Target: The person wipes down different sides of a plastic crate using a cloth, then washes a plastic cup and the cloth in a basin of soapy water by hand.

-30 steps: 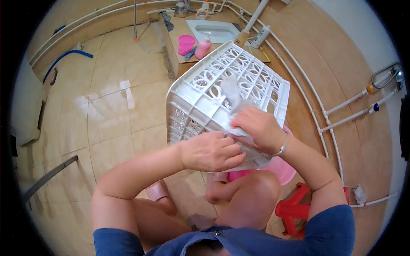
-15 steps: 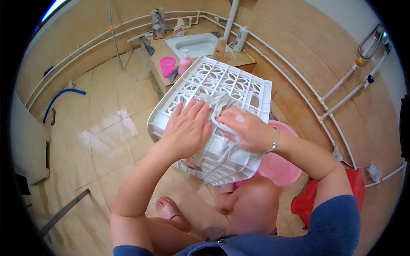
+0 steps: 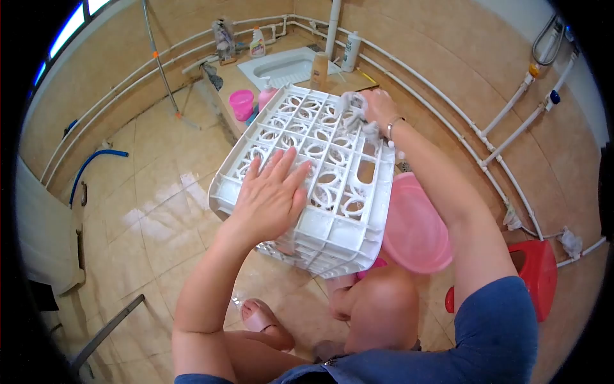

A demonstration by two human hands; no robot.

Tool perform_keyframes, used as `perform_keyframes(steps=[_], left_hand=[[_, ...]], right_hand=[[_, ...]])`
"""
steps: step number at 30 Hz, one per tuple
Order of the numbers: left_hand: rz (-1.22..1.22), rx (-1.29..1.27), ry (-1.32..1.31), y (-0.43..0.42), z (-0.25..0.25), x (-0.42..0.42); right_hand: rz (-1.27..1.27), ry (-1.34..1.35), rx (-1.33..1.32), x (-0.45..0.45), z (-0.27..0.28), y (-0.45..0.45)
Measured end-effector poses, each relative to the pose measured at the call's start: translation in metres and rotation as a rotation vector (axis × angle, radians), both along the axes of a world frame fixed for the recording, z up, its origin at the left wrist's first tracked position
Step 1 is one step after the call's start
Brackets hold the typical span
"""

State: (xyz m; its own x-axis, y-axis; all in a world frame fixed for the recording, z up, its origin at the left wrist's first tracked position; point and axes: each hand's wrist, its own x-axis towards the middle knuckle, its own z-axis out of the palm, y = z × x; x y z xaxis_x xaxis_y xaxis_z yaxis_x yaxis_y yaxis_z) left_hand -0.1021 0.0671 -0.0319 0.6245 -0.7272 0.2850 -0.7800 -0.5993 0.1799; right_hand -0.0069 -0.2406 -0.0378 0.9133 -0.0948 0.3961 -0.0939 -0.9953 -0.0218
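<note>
A white plastic basket (image 3: 327,153) with oval cut-outs and ribs lies in front of me, its patterned face turned up and wet with suds. My left hand (image 3: 272,195) rests on the near left part of that face, fingers spread and holding nothing. At the far right corner, my right hand (image 3: 382,107) is closed on a wet grey-white cloth (image 3: 354,110), which drapes over the basket's edge. White foam clings near the right wrist.
Right of the basket is a pink basin (image 3: 416,227), with a red plastic item (image 3: 536,278) beyond it. A squat toilet (image 3: 288,67), bottles and a pink cup (image 3: 242,104) are on the raised ledge behind. Pipes (image 3: 441,115) run along the wall; the tiled floor (image 3: 163,211) looks wet.
My right hand has moved with the cloth from the middle of the basket to its far right corner. My left hand stays on the basket, shifted slightly down and left.
</note>
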Motion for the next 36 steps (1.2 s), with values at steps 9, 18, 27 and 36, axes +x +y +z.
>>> perform_keyframes(steps=[9,18,27,36], left_hand=[[0.12,-0.065,0.037,-0.007,-0.001,0.002],[0.405,-0.083,-0.268,0.025,-0.012,0.025],[0.437,-0.619,0.617,0.083,-0.03,0.041],[0.183,-1.045,0.543,0.09,-0.151,0.03]], right_hand=[[0.37,-0.071,0.054,-0.038,-0.008,0.058],[0.555,0.147,0.006,-0.134,0.032,0.059],[0.606,-0.142,0.024,-0.187,0.014,0.078],[0.909,0.047,-0.224,-0.193,0.036,0.067]])
